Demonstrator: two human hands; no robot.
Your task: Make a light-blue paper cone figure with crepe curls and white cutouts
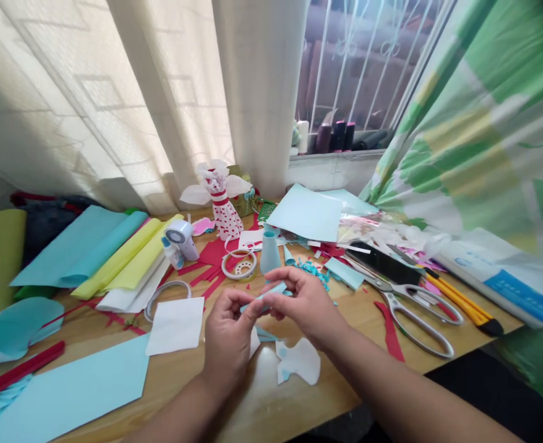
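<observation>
Both my hands meet over the middle of the wooden table (364,314). My left hand (228,335) and my right hand (301,301) pinch a small light-blue paper strip (271,290) between their fingertips, fingers closed on it. Just behind the hands stand a light-blue paper cone (270,251) and a roll of tape (239,264). Below the hands lie white paper cut-outs (299,362) and a white paper square (175,325).
Large scissors (410,307) and yellow-handled cutters (460,301) lie at the right. A red-and-white paper doll (223,209), a correction-tape dispenser (181,239), rolled coloured sheets (96,249) and a big blue sheet (72,387) are at the left. Curtains and a barred window stand behind.
</observation>
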